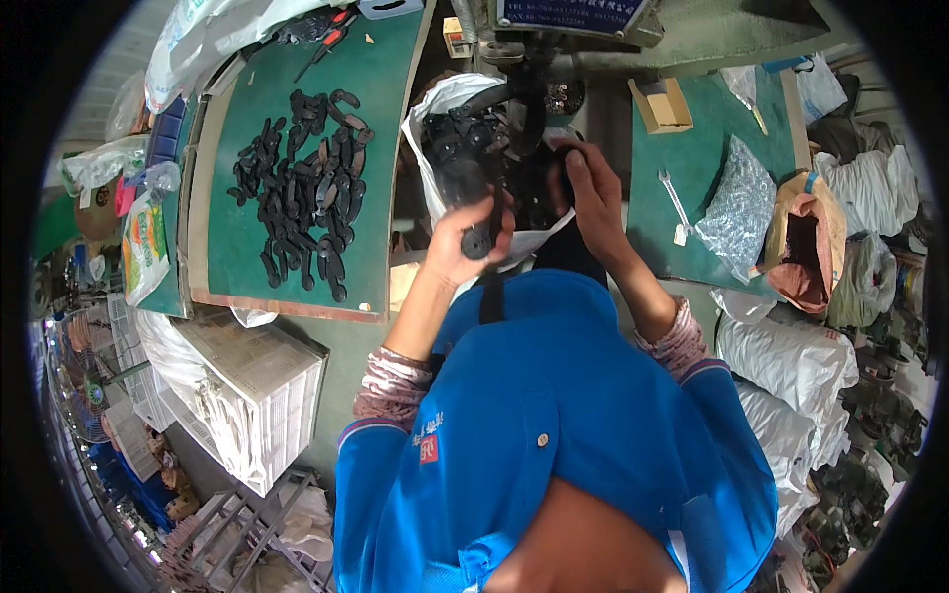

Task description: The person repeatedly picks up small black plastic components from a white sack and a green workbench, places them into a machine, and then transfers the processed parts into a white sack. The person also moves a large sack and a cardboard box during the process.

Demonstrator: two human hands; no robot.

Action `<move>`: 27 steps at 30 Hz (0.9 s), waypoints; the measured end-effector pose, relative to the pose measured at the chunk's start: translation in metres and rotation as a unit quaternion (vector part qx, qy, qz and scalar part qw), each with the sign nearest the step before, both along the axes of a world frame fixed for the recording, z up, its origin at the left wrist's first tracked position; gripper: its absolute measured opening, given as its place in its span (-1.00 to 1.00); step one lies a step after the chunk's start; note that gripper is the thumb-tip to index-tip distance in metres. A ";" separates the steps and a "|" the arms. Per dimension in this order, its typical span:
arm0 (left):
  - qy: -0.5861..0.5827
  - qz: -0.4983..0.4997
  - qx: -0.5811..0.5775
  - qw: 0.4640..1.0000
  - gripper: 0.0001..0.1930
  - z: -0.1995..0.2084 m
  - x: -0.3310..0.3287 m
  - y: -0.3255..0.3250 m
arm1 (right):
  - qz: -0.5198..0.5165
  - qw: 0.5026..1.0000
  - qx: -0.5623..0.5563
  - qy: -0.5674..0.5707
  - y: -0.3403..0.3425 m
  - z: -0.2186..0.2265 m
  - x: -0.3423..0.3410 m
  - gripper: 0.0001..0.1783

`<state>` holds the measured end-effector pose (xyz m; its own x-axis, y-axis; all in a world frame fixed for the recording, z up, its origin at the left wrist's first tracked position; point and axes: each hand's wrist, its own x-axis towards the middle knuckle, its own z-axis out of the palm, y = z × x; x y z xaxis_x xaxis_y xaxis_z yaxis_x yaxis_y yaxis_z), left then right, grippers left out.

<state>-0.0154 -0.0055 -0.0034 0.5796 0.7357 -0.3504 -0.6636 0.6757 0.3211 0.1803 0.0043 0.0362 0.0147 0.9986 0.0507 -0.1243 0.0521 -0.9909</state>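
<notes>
My left hand [457, 247] is closed around a long black part with a rounded end [476, 240], over the near left side of an open white sack. My right hand [596, 193] is at the sack's right side, its thumb and fingers bent around a dark piece whose shape is mostly hidden. Inside the white sack [419, 148] lie many glossy black parts [460, 133]. To the left, a heap of similar curved black parts [301, 188] is spread over a green tabletop [232, 262].
Above the sack stands a machine [682, 44] with a blue plate. On the right green table [657, 222] are a wrench [676, 200], an open cardboard box [662, 106], a clear bag [739, 203] and a brown paper bag [806, 237]. A red-handled screwdriver [331, 40] lies far left.
</notes>
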 end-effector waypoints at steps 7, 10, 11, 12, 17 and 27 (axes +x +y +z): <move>-0.336 -0.129 0.023 0.933 -0.67 0.015 0.009 -0.019 | 0.227 0.931 -0.167 0.232 -0.003 0.006 -0.010 -0.44; -0.398 -0.175 0.082 0.897 -0.63 0.011 0.016 -0.015 | 0.282 0.923 -0.117 0.235 -0.002 -0.004 -0.011 -0.55; -0.367 -0.167 0.065 0.913 -0.63 0.016 0.014 -0.015 | 0.284 0.919 -0.114 0.249 -0.002 -0.003 -0.012 -0.60; -0.336 -0.158 0.049 0.927 -0.63 0.023 0.012 -0.014 | 0.285 0.921 -0.108 0.242 0.001 -0.004 -0.010 -0.60; 0.004 -0.068 0.127 0.990 -0.62 0.036 -0.004 -0.013 | 0.123 0.985 -0.083 0.088 0.029 0.007 0.014 -0.69; 0.124 0.142 0.097 0.977 -0.68 0.028 0.001 -0.003 | 0.091 0.978 -0.030 -0.186 0.073 0.053 0.008 -0.74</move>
<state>-0.0144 -0.0083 0.0243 0.2574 0.9210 -0.2922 -0.7003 0.3862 0.6004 0.1881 0.0773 0.0896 -0.1712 0.9844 -0.0403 0.2432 0.0026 -0.9700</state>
